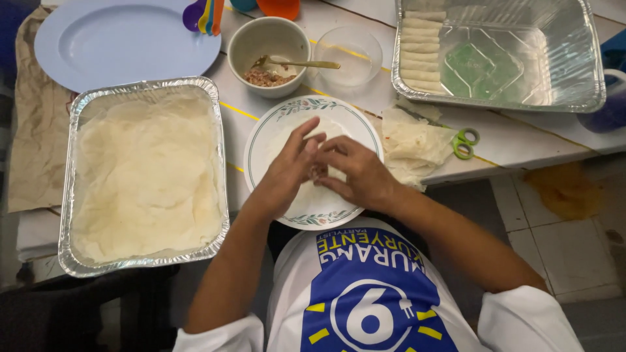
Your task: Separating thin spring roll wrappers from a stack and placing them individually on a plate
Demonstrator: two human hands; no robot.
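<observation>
Wrapper [326,133] with filling on plate [261,140] at table edge, pinched by left hand [287,171] and right hand [355,173] pressed together over it, foil tray [68,189] of wrappers left, bowl [267,39] with spoon [306,64] behind, 2nd tray [587,58] with rolls [422,49] and scissors [464,143] right.

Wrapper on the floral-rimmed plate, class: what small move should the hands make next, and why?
Probably roll the wrapper forward over the filling. Both the left hand and the right hand pinch its near part on the plate, and finished rolls line the foil tray.
</observation>
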